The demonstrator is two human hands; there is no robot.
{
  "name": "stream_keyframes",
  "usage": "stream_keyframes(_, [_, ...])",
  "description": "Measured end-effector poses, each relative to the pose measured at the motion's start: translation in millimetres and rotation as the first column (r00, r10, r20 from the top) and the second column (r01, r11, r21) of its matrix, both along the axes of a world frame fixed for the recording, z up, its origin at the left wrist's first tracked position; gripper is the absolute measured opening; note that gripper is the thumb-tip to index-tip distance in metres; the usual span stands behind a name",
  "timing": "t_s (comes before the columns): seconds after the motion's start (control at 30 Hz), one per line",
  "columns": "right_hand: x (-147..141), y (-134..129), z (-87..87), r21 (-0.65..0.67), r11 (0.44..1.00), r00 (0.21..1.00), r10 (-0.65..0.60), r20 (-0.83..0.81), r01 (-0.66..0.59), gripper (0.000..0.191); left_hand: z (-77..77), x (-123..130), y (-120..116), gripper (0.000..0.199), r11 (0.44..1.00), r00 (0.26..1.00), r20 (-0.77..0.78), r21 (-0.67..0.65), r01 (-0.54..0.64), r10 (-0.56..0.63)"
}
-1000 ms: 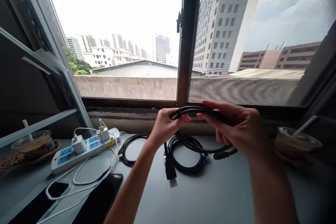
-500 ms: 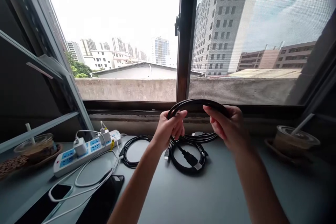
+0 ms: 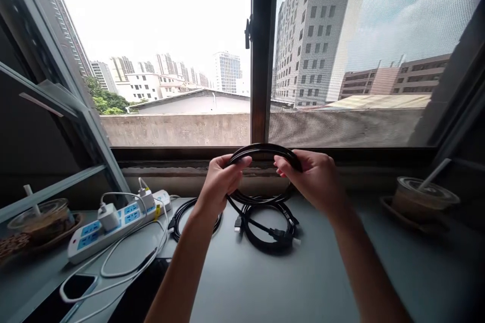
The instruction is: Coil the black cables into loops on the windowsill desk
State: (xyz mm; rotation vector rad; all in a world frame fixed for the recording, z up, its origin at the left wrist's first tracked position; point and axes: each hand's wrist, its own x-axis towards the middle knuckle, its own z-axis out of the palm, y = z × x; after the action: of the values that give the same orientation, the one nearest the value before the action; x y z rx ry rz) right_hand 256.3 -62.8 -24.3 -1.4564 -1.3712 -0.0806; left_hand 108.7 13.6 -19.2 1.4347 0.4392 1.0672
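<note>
Between my hands a black HDMI cable (image 3: 261, 148) is bent into a round coil, held up above the table. My left hand (image 3: 223, 181) is closed round the coil's left side, thumb on top. On its right side my right hand (image 3: 308, 174) grips it the same way. One end of this cable hangs down to the right, its plug (image 3: 280, 234) in front of a second coiled black cable (image 3: 265, 247) on the table. Left of that, partly behind my left forearm, lies another coiled black cable (image 3: 185, 212).
A white power strip (image 3: 121, 224) with two chargers and white cords stands at the left. Near it lie a phone (image 3: 64, 298) and a dark flat device (image 3: 140, 292). Drink cups with straws stand at far left (image 3: 41, 222) and far right (image 3: 424, 199). A window rises behind the table.
My hands have come closer together, the right one moving left, and the held cable has closed from an arch into a round loop. The view has shifted slightly.
</note>
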Motion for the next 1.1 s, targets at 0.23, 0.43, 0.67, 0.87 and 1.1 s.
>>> stream_keyframes(0.23, [2.2, 2.1, -5.9, -0.224, 0.974, 1.0, -0.001, 0.031, 0.008, 0.033, 5.1, -5.6, 2.0, 0.049, 0.999, 0.99, 0.133, 0.007, 0.045, -0.045])
stream_keyframes(0.43, [1.8, 0.7, -4.8, -0.136, 0.976, 0.983, 0.16, -0.086, -0.17, 0.032, 6.4, -5.8, -4.3, 0.059, 0.999, 0.977, 0.211, 0.049, 0.002, -0.012])
stream_keyframes(0.67, [-6.6, -5.9, 1.6, 0.001, 0.932, 0.904, 0.352, -0.243, -0.363, 0.029, -5.1, 2.4, 5.0, 0.055, 0.944, 0.928, 0.305, 0.181, -0.276, 0.213])
stream_keyframes(0.87, [-11.1, -13.5, 3.5, -0.103, 0.789, 0.777, 0.559, -0.29, -0.606, 0.033, -18.4, 11.7, 19.5, 0.055, 0.937, 0.941, 0.259, 0.215, -0.275, 0.217])
stream_keyframes(1.1, [-4.7, -1.7, 0.7, 0.006, 0.894, 0.853, 0.43, -0.296, -0.449, 0.039, -9.0, 2.9, 18.5, 0.056, 0.944, 0.965, 0.139, 0.216, -0.248, 0.222])
